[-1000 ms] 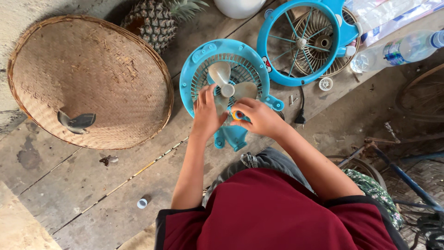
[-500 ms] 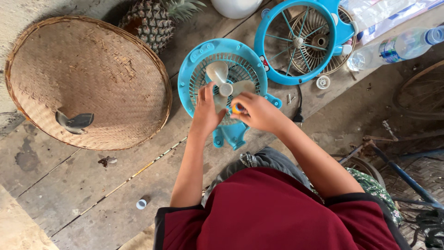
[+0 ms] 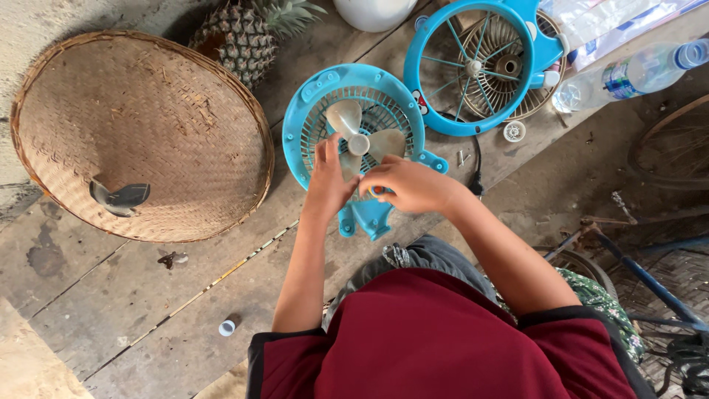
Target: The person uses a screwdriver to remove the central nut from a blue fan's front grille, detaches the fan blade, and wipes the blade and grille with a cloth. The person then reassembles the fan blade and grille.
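Head view, left hand (image 3: 330,181) on blue fan (image 3: 353,125), right hand (image 3: 408,185) pinching small tool

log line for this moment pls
left hand on fan blades | right hand pinching small orange item | blue fan body on floor

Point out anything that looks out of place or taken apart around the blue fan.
The fan lies flat with its blades bare; its front grille sits detached beside it. Loose screws and a small white cap lie between them. Both the left hand and the right hand rest on the fan.
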